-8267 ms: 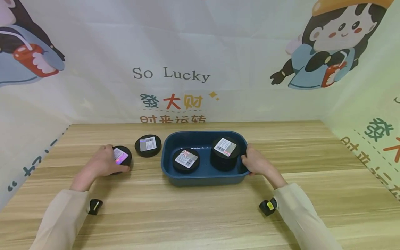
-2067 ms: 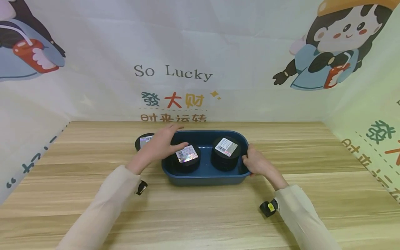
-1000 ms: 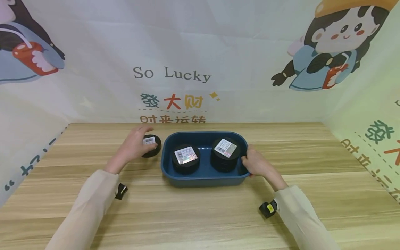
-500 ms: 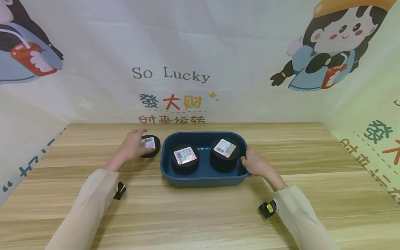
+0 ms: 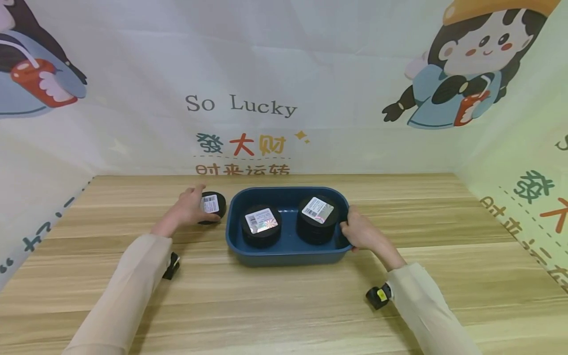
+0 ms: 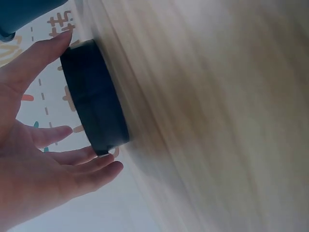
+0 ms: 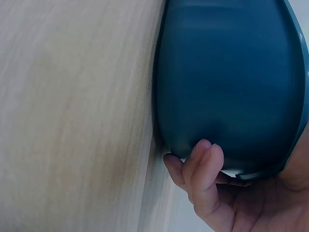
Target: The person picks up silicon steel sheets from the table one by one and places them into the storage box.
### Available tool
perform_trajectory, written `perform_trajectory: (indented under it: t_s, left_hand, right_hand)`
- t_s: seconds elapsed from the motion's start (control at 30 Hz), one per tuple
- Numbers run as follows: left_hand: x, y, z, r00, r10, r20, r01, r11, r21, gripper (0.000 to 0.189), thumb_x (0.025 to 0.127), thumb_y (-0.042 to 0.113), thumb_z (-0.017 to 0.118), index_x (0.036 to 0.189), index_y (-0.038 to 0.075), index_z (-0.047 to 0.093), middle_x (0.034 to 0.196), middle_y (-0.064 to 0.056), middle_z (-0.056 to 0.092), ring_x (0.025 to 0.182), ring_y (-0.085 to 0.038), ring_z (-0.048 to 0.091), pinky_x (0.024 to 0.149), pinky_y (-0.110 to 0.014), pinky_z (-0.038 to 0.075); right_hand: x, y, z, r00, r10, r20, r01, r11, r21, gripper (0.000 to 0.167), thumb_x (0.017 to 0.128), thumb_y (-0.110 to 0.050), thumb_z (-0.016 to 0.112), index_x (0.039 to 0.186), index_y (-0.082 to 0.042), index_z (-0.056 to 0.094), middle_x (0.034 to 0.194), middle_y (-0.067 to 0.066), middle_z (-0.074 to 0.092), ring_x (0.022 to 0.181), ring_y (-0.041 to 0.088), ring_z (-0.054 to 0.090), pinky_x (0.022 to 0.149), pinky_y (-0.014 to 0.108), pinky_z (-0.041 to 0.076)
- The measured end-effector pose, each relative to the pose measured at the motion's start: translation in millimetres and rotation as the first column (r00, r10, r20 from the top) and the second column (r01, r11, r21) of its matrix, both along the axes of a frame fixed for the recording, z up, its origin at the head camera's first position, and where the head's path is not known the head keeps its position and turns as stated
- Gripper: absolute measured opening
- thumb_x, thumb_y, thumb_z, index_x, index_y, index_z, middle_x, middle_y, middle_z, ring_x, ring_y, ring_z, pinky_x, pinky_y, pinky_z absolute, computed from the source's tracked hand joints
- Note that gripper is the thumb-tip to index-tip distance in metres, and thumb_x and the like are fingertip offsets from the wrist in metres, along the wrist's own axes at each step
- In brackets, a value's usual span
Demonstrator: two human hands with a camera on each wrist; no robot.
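My left hand (image 5: 188, 206) spans a flat black round disc (image 5: 211, 204) with a white barcode label, on the table left of the bin. In the left wrist view the thumb (image 6: 55, 46) lies at one edge of the disc (image 6: 94, 96) and fingertips at the opposite edge. With my right hand (image 5: 361, 228) I grip the right end of a blue oblong bin (image 5: 288, 259), and in the right wrist view several fingers curl against its outer wall (image 7: 227, 87). Inside stand two stacks of similar discs, a left stack (image 5: 262, 227) and a taller right stack (image 5: 316, 219).
The bin stands on a wood-grain table (image 5: 284, 305). A printed white cloth (image 5: 337, 98) rises behind the table and along both sides. A small black camera (image 5: 378, 297) sits at the right wrist, another camera (image 5: 171, 266) at the left.
A disc that lay farther left has gone onto the bin's left stack. My left hand has come back from over the bin to the other disc. The right hand keeps its hold.
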State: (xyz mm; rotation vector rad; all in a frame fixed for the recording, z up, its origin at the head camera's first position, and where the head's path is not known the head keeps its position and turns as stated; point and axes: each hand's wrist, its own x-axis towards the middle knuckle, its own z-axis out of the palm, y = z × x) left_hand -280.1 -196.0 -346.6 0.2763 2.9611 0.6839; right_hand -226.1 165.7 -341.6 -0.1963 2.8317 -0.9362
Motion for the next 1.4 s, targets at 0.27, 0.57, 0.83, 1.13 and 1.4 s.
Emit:
perform_trajectory:
  t_s: [0.27, 0.57, 0.83, 1.13, 1.4]
  left_hand:
    - [-3.2, 4.9, -1.4, 0.998, -0.013, 0.054, 0.013, 1.0, -0.017, 0.093, 0.069, 0.024, 0.073, 0.131, -0.017, 0.017, 0.126, -0.041, 0.027, 0.11, -0.048, 0.034, 0.091, -0.055, 0.032]
    - [-8.4, 5.2, -2.4, 0.997, -0.037, 0.064, 0.042, 0.996, -0.073, 0.089, 0.068, 0.024, 0.074, 0.126, -0.02, 0.024, 0.118, -0.039, 0.035, 0.106, -0.047, 0.037, 0.089, -0.053, 0.034]
    - [-11.9, 5.1, -0.8, 0.997, -0.038, 0.061, 0.046, 0.99, -0.134, 0.078, 0.065, 0.026, 0.075, 0.114, -0.021, 0.037, 0.101, -0.031, 0.042, 0.092, -0.04, 0.042, 0.08, -0.048, 0.038]
    - [-10.6, 7.7, 2.2, 0.997, -0.01, 0.073, 0.026, 0.976, -0.215, 0.069, 0.066, 0.031, 0.072, 0.104, -0.019, 0.044, 0.093, -0.027, 0.042, 0.088, -0.038, 0.041, 0.074, -0.044, 0.039]
    - [-4.1, 7.8, 4.9, 0.995, 0.036, 0.097, -0.013, 0.973, -0.229, 0.07, 0.066, 0.034, 0.071, 0.103, -0.019, 0.044, 0.092, -0.028, 0.043, 0.089, -0.041, 0.043, 0.074, -0.044, 0.04]
  right_hand:
    - [-0.7, 0, -1.2, 1.0, -0.003, -0.002, 0.003, 1.0, -0.009, 0.016, 0.084, -0.001, 0.036, 0.096, 0.01, 0.036, 0.069, 0.02, 0.05, 0.036, 0.013, 0.05, 0.039, 0.027, 0.045]
    - [-1.4, 1, -0.4, 1.0, -0.006, -0.001, 0.006, 1.0, -0.004, 0.018, 0.084, -0.001, 0.036, 0.098, 0.01, 0.035, 0.071, 0.021, 0.05, 0.036, 0.014, 0.051, 0.039, 0.027, 0.044]
    - [-1.2, 1, -1.2, 1.0, 0.004, -0.007, -0.004, 1.0, -0.009, 0.015, 0.084, 0.0, 0.036, 0.095, 0.01, 0.036, 0.07, 0.021, 0.049, 0.036, 0.015, 0.051, 0.038, 0.026, 0.044]
    - [-1.0, 0, -1.8, 1.0, -0.007, -0.018, 0.006, 0.999, -0.037, 0.015, 0.083, 0.0, 0.036, 0.094, 0.01, 0.036, 0.07, 0.021, 0.05, 0.036, 0.014, 0.05, 0.037, 0.026, 0.044]
    - [0.7, 0, -2.2, 1.0, -0.009, -0.023, 0.008, 0.999, -0.047, 0.016, 0.082, 0.001, 0.036, 0.095, 0.011, 0.036, 0.071, 0.023, 0.051, 0.036, 0.014, 0.051, 0.037, 0.026, 0.044]
